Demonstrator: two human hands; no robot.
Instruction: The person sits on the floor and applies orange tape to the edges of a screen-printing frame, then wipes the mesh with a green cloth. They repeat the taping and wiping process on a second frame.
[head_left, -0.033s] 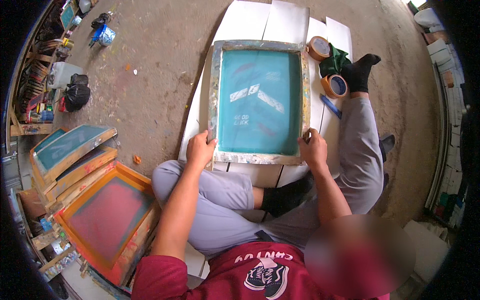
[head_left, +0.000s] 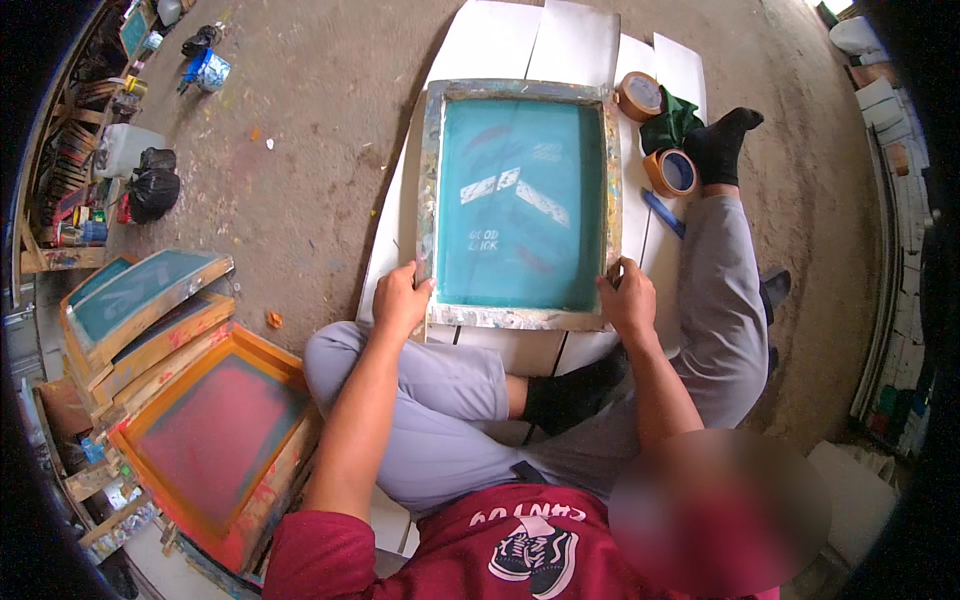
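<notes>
A silk-screen printing frame point(head_left: 612, 200) with teal mesh lies in front of me on white boards point(head_left: 480, 40). Pale strips form a bent shape across the mesh, and small light lettering sits below them. Its wooden edges are spattered with paint. My left hand point(head_left: 402, 298) is closed on the lower part of the left edge. Opposite it, my right hand point(head_left: 628, 300) grips the right edge near the lower corner. The fingertips of both hands are partly hidden against the wood.
Right of the frame lie two tape rolls point(head_left: 640, 97), a dark green cloth point(head_left: 668, 125) and a blue cutter point(head_left: 664, 214). More screen frames point(head_left: 270, 360) are stacked at my left. A blue bucket point(head_left: 208, 72) and a black bag point(head_left: 154, 192) are farther left. My legs flank the boards.
</notes>
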